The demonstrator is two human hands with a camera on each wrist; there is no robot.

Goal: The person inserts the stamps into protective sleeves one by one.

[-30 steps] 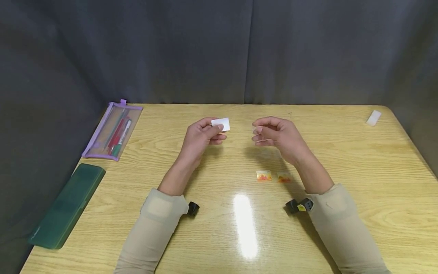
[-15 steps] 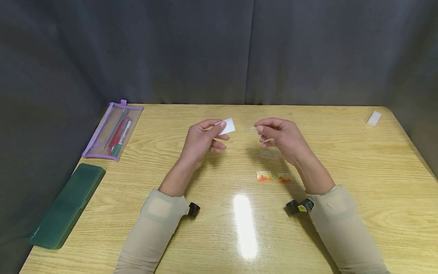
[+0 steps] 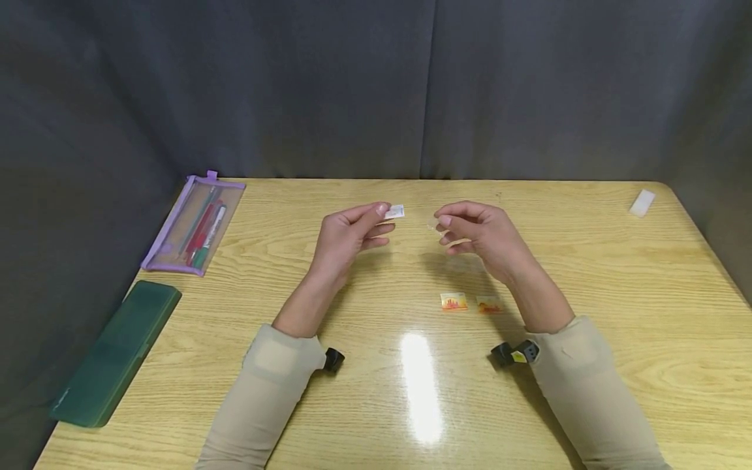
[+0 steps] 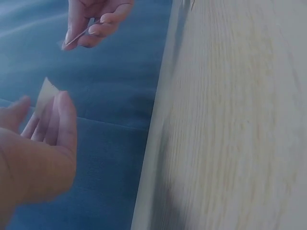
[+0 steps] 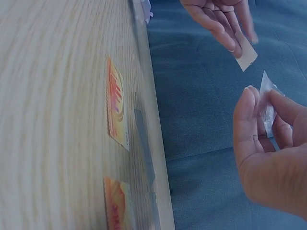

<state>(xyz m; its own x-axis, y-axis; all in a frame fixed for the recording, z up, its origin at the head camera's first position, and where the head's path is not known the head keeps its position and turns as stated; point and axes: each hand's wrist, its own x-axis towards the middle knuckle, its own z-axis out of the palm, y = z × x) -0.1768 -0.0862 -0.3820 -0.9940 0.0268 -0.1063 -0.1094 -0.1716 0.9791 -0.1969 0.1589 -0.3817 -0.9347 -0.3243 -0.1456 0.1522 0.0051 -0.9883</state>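
My left hand (image 3: 346, 238) holds a small postage stamp (image 3: 396, 211) near its fingertips, thumb on top. A pale face of the stamp with faint printing shows in the head view. Opposite it, my right hand (image 3: 484, 235) pinches a small clear plastic sleeve (image 5: 267, 108) between thumb and fingers. A gap separates sleeve and stamp, both held above the table. Nearer me lie two orange-and-yellow stamps, the left one (image 3: 454, 301) and the right one (image 3: 489, 305), side by side. In the right wrist view, a flat greyish clear piece (image 5: 145, 146) lies beyond them.
A purple-edged mesh pouch (image 3: 194, 225) with pens lies at the table's far left. Below it is a green pencil case (image 3: 117, 356). A white block (image 3: 642, 202) sits at the far right corner of the wooden table (image 3: 617, 313). Dark curtains (image 3: 376, 91) hang behind.
The stamp in my left hand has turned from a blank white face to a faintly printed one, the thumb shifting over it. My right hand has barely moved, its sleeve tilting slightly.
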